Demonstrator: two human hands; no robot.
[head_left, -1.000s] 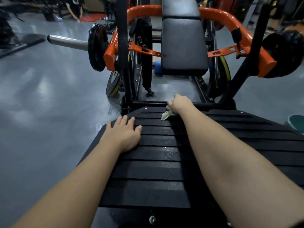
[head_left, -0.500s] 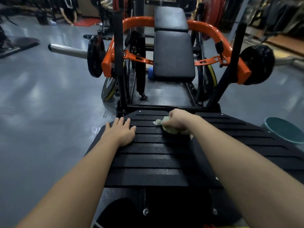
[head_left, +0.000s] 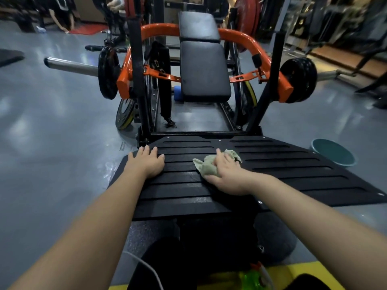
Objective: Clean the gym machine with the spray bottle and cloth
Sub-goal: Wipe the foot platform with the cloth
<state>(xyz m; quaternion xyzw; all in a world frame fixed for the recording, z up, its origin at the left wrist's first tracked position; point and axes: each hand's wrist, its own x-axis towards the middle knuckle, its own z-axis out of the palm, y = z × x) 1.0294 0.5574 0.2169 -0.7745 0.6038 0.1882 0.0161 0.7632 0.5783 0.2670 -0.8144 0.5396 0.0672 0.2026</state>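
The right hand (head_left: 227, 176) has drawn the cloth (head_left: 209, 167) back from the far edge of the footplate (head_left: 293, 164) onto its middle ridges; the left hand (head_left: 147, 163) stays put. The right hand's fingers curl over the bunched green cloth, pressing it on the black ridged rubber. The left hand lies flat, fingers straight, near the plate's far left corner. The rubber has a dull sheen beside the cloth. Beyond stand the machine's black seat pad (head_left: 204, 72), orange frame (head_left: 236, 37) and a weight plate (head_left: 107, 73), on a glossy grey floor (head_left: 52, 122). A teal bucket (head_left: 333, 152) sits just right of the plate. At the bottom edge, blurred, is what looks like the green spray bottle (head_left: 249, 276).
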